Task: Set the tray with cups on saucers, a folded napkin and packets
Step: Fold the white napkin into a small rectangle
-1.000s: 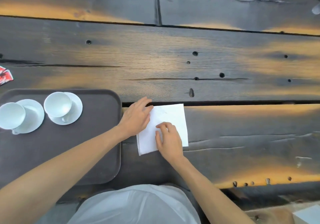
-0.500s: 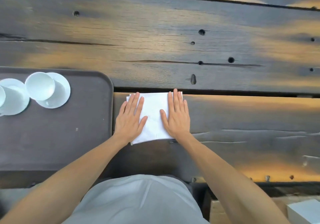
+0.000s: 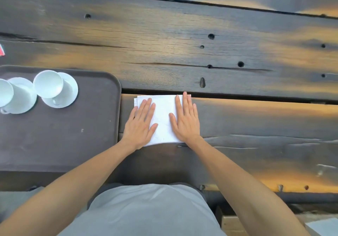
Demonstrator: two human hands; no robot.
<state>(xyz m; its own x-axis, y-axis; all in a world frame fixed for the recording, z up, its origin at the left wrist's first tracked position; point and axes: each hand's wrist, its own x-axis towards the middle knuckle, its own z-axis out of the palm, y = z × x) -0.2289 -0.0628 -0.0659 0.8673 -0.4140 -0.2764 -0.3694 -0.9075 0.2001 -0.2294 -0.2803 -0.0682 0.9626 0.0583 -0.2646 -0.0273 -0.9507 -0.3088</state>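
A wooden table [image 3: 182,53] of broad dark planks fills nearly the whole view. Its surface is weathered, with cracks running along the grain, and small round holes are scattered from the centre toward 3 o'clock. A deep seam [image 3: 256,97] between two planks crosses from the middle to 3 o'clock. Warm orange light glows in patches at 12, 3 and 5 o'clock, leaving the rest grey-black. Below the table's near edge, at 5 o'clock, lighter surfaces show, too blurred to identify.
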